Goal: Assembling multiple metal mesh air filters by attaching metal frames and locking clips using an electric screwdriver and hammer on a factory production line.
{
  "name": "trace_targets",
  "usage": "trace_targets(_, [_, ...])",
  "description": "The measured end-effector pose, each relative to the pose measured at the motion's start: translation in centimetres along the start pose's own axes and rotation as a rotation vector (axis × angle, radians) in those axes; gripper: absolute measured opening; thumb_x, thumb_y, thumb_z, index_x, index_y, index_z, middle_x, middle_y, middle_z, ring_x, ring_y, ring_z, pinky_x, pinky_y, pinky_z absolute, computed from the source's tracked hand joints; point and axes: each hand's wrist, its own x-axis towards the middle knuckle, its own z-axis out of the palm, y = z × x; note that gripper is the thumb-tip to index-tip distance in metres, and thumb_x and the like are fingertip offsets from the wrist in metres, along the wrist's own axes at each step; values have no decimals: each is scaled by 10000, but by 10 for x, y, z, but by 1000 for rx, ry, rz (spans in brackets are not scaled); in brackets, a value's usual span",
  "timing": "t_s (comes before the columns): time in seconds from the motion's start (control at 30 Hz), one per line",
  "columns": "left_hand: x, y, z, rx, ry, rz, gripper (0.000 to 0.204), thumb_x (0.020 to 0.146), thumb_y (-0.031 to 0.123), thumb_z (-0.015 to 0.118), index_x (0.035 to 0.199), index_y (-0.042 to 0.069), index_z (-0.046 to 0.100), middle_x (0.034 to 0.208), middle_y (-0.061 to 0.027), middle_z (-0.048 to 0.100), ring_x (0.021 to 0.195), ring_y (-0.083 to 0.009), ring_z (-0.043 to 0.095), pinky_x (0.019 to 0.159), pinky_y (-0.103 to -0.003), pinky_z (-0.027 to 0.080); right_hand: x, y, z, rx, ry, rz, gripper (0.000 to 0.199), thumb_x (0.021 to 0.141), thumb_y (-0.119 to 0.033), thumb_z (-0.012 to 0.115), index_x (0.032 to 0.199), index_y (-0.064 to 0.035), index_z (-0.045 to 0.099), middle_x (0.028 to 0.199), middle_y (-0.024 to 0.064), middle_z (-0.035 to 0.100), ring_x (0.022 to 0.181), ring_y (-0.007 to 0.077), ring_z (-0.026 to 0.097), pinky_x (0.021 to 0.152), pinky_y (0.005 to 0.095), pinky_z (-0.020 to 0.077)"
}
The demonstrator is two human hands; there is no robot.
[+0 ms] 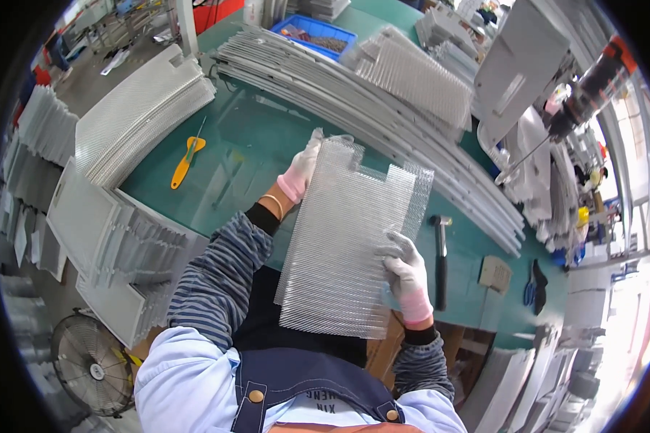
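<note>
A silver metal mesh panel (pixel 347 231) with a notch cut into its far edge is held between my two hands, above the near edge of the green table (pixel 253 123). My left hand (pixel 307 164), in a white glove with a pink cuff, grips the panel's far left edge. On the right edge, lower down, my gloved right hand (pixel 406 270) is closed around the mesh. A second mesh layer seems to show behind the panel's right side; I cannot tell whether it is separate. To the right of the panel lies a hammer (pixel 441 260) with a black handle.
Left stands a stack of mesh panels (pixel 137 115), beside a yellow-handled pointed tool (pixel 185 164). Long metal strips (pixel 390 130) cross the table's far side, near a blue bin (pixel 318 30). A power drill (pixel 592 90) hangs at right. Blue-handled cutters (pixel 533 289) lie beyond the hammer.
</note>
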Motion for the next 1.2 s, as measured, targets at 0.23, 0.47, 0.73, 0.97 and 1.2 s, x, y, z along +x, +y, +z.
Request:
trace_targets(0.23, [-9, -2, 2, -230, -284, -94, 697, 1004, 591, 310, 1348, -4, 426, 1174, -216, 614, 1029, -328, 623, 895, -455, 539, -3, 17, 7, 71, 32, 44, 528, 776, 29, 612, 1296, 22, 521, 1078, 68, 634, 833, 109, 604, 718, 223, 497])
trace_targets(0.47, [-14, -6, 2, 49, -228, 24, 544, 1018, 400, 387, 1346, -33, 418, 1193, -243, 596, 1102, -357, 592, 937, -479, 517, -2, 22, 5, 28, 48, 33, 541, 777, 41, 581, 1311, 52, 501, 1125, 101, 631, 918, 157, 635, 774, 250, 521])
trace_targets(0.73, [-17, -2, -14, 297, 16, 50, 460, 1039, 304, 417, 1407, 28, 436, 1348, -166, 540, 1187, -259, 554, 1041, -373, 439, -12, 14, -28, -333, -224, 27, 464, 813, -55, 635, 1256, 56, 554, 1052, 128, 679, 855, 166, 660, 797, 301, 535])
trace_targets(0.97, [6, -15, -38, 362, -99, -64, 385, 1052, 245, 397, 1348, 33, 521, 1222, -121, 609, 1048, -207, 575, 994, -334, 454, -239, -122, -212, -1571, 1059, -181, 359, 773, -88, 650, 1130, -51, 652, 1105, 182, 676, 1017, 293, 666, 915, 387, 522])
trace_targets(1.2, [4, -12, -47, 263, -169, -109, 380, 1045, 276, 448, 1338, 56, 546, 1235, -98, 617, 1021, -198, 582, 942, -332, 485, -414, -77, -323, -1433, 1027, 587, 1024, 607, -439, 853, 1434, -24, 412, 1353, 279, 509, 1250, 395, 507, 1085, 431, 383])
